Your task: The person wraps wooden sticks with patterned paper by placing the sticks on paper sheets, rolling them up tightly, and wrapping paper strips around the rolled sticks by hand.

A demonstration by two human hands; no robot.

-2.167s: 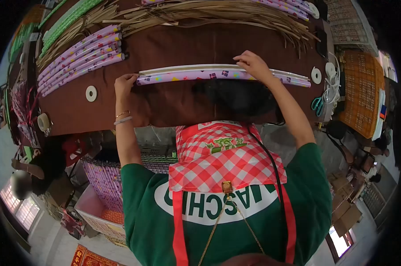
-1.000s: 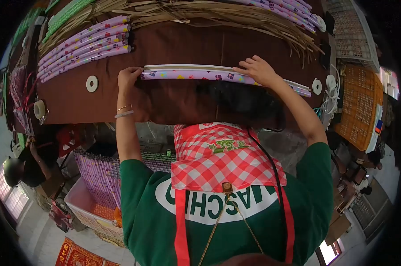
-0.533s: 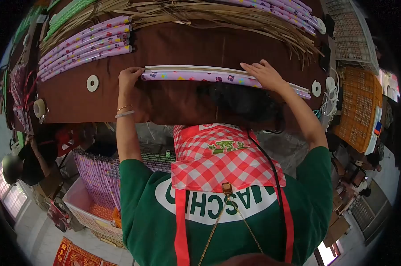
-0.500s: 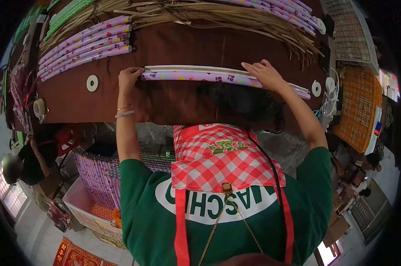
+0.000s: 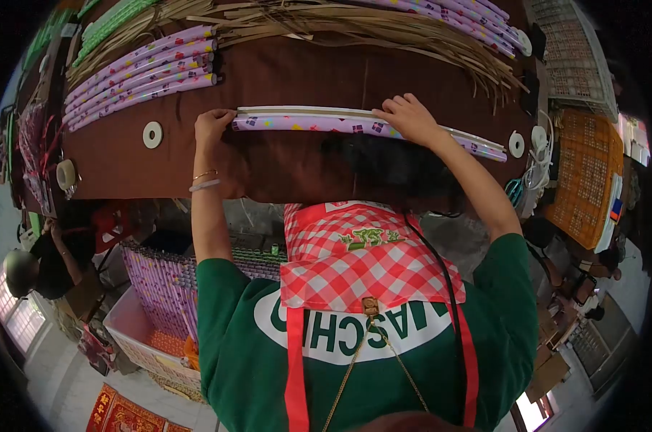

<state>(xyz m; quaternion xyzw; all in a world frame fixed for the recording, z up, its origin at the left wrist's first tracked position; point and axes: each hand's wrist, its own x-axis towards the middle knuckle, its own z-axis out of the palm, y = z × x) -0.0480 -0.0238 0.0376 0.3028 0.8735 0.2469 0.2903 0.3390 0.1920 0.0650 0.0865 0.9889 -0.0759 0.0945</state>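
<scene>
A roll of purple patterned wrapping paper [image 5: 319, 123] lies across the brown cloth, with a white edge and a thin brownish strip along its far side. My left hand [image 5: 214, 127] is closed in a pinch at the roll's left end. Farther right, my right hand [image 5: 410, 119] grips the roll with its fingers bent over the far edge; the fingertips are partly hidden. The roll's right end sticks out past my right wrist. White tape rings lie near both ends, one on the left [image 5: 152, 135] and one on the right [image 5: 516, 144].
Finished-looking purple rolls [image 5: 142, 75] are stacked at the far left, beside long dry strips [image 5: 297, 21]. A tan tape roll [image 5: 66, 174] and white cable [image 5: 536, 165] sit near the table's sides. A bin of purple rolls [image 5: 135, 327] stands below; another person [image 5: 56, 259] is at left.
My right hand has slid left along the roll, and its fingers have curled more. My left hand stays at the left end.
</scene>
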